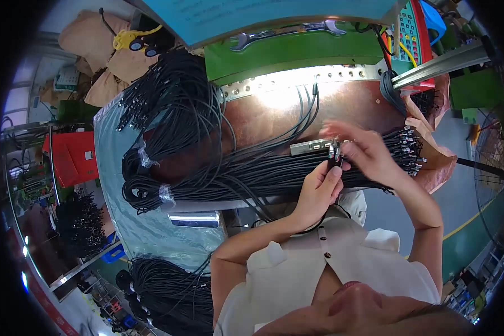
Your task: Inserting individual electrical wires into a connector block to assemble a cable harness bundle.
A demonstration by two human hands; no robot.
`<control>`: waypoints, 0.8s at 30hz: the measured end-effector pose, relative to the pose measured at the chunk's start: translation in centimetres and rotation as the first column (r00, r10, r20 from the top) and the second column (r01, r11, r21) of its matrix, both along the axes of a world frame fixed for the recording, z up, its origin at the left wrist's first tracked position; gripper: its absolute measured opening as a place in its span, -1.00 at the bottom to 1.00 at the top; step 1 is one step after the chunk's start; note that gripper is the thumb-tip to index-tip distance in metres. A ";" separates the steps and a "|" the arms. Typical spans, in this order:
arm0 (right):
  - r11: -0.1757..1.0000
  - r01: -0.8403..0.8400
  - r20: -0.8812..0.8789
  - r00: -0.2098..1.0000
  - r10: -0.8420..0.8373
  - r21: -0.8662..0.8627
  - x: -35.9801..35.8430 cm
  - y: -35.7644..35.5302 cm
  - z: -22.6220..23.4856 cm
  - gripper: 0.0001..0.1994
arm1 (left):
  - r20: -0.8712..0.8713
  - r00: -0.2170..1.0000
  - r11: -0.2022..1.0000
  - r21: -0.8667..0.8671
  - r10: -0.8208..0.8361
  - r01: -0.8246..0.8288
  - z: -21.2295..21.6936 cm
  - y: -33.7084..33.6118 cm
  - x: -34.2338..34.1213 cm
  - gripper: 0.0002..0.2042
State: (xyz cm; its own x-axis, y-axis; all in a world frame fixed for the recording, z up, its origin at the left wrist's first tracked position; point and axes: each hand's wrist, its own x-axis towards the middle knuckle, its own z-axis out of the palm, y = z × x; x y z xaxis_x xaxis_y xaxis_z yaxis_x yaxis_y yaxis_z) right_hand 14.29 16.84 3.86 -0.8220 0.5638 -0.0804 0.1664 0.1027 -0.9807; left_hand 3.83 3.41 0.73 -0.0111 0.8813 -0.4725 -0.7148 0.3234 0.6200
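Hands [371, 155]: right one blurred | held cable end [334, 153]: details too small | blue panel [280, 18]: top cut off

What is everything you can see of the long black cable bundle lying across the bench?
The long black cable bundle is made of many thin cables with smooth, rubber- or plastic-looking sheaths, running roughly parallel across the reddish-brown bench. At its left end the cables bend round in loops, gathered by a clear-looking wrap; at the right they fan out into silver, metal-looking connectors. A slotted metal strip lies along its far side. The left hand covers part of it; contact is unclear.
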 end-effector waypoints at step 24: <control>0.770 0.008 0.071 0.995 -0.069 0.637 -2.5 -1.7 -4.3 -0.81 | 0.343 0.937 0.998 0.013 0.059 -0.067 1.3 -1.9 -3.5 -0.69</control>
